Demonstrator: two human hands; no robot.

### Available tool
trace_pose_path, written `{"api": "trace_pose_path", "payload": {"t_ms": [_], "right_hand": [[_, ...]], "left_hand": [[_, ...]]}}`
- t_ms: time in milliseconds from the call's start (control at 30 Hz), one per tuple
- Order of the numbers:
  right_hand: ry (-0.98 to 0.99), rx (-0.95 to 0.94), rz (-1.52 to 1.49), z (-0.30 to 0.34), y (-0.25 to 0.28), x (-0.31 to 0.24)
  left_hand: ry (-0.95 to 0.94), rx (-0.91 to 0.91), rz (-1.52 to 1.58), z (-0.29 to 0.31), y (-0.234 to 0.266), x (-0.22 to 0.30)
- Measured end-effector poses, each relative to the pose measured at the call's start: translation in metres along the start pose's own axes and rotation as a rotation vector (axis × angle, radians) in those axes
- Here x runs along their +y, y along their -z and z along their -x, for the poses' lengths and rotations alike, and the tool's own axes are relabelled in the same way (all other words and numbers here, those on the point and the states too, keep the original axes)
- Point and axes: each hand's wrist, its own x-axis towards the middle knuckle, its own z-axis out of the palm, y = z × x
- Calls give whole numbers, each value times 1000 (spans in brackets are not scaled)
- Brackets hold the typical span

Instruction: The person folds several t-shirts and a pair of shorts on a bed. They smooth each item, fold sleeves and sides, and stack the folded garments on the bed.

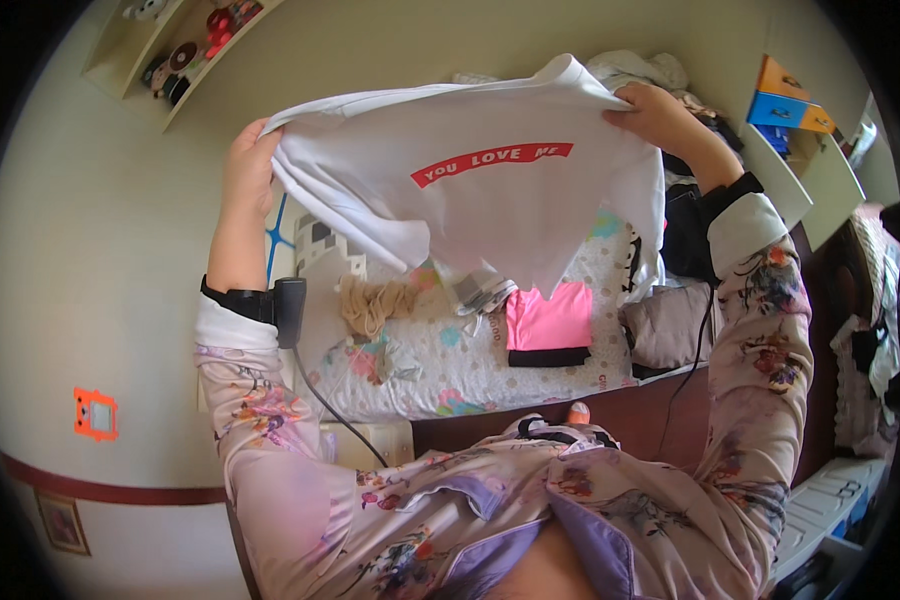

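A white shirt (490, 210) with a red printed strip on its front hangs stretched out between my two hands, above a bed. At the upper left, my left hand (254, 160) is closed on one shoulder or sleeve edge. My right hand (650, 112) pinches the other side near the collar, its fingers wrapped over the cloth. The shirt's lower part droops over the bed and hides some of it. Below it lies a folded pink garment (550, 318) with a black folded piece (550, 357) under it.
The bed (450, 385) has a patterned sheet. On it are a beige cord-like bundle (373, 303) and a folded grey-brown garment (668, 328). Clothes are heaped (638, 70) at the back. Cabled black wrist devices (288, 312) sit on my forearms. Shelves (160, 55) hang upper left.
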Motion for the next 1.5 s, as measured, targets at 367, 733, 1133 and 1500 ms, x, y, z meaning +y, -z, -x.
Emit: {"api": "trace_pose_path", "payload": {"t_ms": [367, 733, 1133, 1500], "right_hand": [[-188, 561, -825, 93, 63, 15], [-292, 979, -585, 292, 172, 47], [-591, 1208, -541, 551, 239, 188], [-751, 1230, -699, 542, 221, 305]], "left_hand": [[-88, -212, 314, -41, -62, -9], [-102, -720, 554, -1, -275, 77], [90, -1230, 846, 171, -579, 147], [13, -1592, 686, 193, -807, 78]]}}
